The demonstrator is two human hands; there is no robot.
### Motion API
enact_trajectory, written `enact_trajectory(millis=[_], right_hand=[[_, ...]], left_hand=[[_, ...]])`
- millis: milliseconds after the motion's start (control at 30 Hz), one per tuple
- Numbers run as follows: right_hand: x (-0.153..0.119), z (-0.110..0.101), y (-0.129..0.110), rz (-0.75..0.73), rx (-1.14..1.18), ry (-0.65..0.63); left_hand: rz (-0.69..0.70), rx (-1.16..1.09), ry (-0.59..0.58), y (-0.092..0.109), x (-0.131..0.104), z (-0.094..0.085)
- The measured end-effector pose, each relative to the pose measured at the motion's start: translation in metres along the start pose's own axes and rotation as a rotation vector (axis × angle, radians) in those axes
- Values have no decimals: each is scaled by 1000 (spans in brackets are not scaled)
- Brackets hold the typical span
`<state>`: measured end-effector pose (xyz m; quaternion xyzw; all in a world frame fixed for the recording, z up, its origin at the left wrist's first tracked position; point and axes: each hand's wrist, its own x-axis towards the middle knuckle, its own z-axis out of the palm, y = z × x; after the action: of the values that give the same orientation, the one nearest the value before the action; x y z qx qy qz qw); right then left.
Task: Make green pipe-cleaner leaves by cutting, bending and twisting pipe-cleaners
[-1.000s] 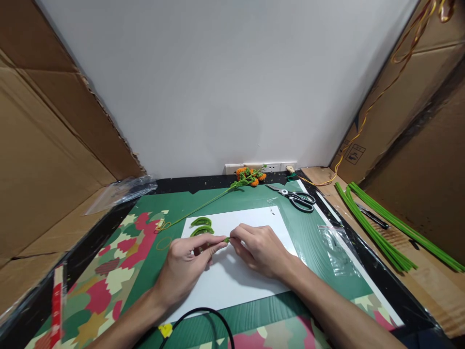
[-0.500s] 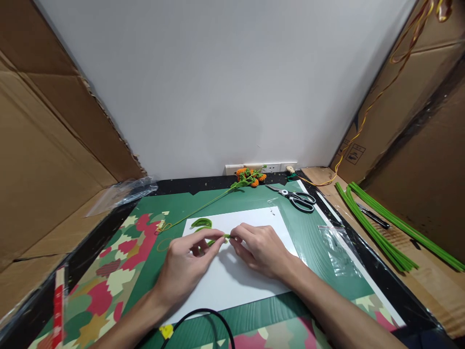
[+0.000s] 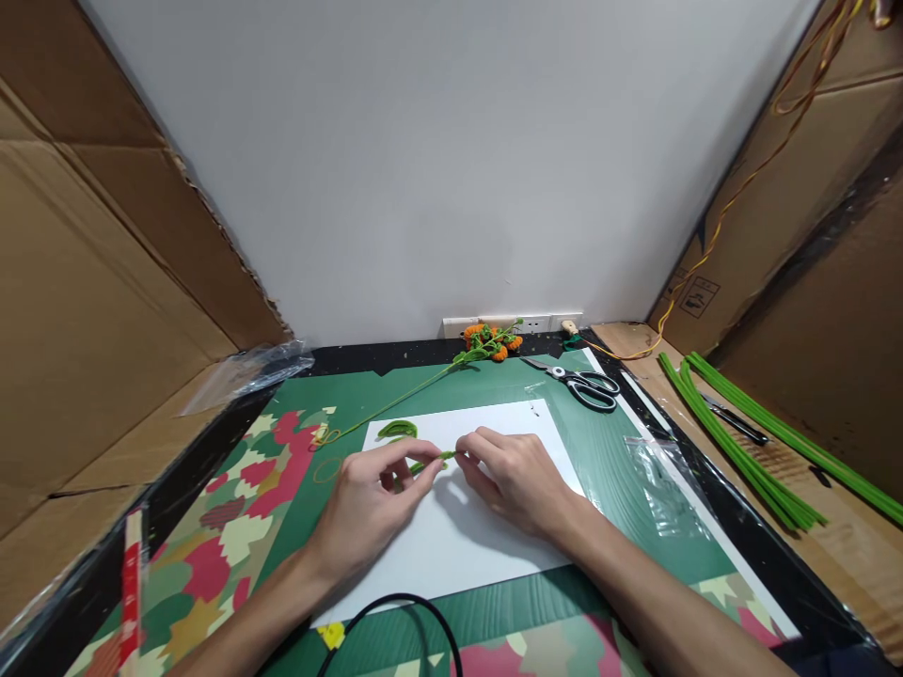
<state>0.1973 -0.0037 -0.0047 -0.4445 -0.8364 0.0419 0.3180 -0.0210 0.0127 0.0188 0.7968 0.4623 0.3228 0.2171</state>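
Note:
Over a white sheet of paper [image 3: 486, 545], my left hand [image 3: 377, 494] pinches a fuzzy green pipe cleaner [image 3: 447, 456] between thumb and forefinger. My right hand [image 3: 512, 475] grips the other end of that short green length, its fingertips close to the left ones. Part of the pipe cleaner is hidden behind my left fingers. Just beyond my left hand, a looped green pipe-cleaner leaf shape [image 3: 399, 429] lies on the paper.
Behind the paper lie orange flowers on a green stem [image 3: 494, 343] and black-handled scissors [image 3: 589, 385]. Clear plastic bags [image 3: 663, 489], green pipe cleaners [image 3: 748, 451] and a utility knife [image 3: 737, 423] are at right. A black cable [image 3: 402, 597] loops in front; cardboard walls [image 3: 105, 235] flank the table.
The whole view has shifted slightly, so things sit a little further right. Both hands keep their pinch on the pipe cleaner, with a little more of it showing between them.

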Motion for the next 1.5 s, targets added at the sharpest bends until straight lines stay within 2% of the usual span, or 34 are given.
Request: enact_trajectory(millis=[100, 233, 333, 400, 533, 633, 733, 933, 1167, 1300, 1500], right_hand=[[1, 1, 1, 12, -11, -27], [0, 3, 2, 33, -2, -73], [-1, 4, 2, 23, -3, -111], [-1, 4, 2, 13, -9, -131], [-1, 6, 2, 14, -32, -150], [-2, 8, 2, 9, -32, -142], [-1, 9, 3, -2, -12, -121], [1, 5, -2, 4, 64, 8], [2, 5, -2, 35, 166, 94], [1, 7, -2, 35, 165, 92], [0, 10, 0, -3, 86, 71]], left_hand=[[8, 20, -33, 0, 0, -1], [-9, 100, 32, -2, 2, -9], [11, 245, 48, -3, 5, -15], [34, 365, 17, -2, 5, -17], [79, 568, -115, -1, 4, -16], [75, 609, -187, -3, 4, -14], [12, 487, -163, -6, 6, -12], [-114, 54, -108, -5, 7, -7], [-356, -390, -236, -5, 4, 0], [-365, -477, -268, -4, 3, 4], [-364, -452, -243, -7, 1, 6]])
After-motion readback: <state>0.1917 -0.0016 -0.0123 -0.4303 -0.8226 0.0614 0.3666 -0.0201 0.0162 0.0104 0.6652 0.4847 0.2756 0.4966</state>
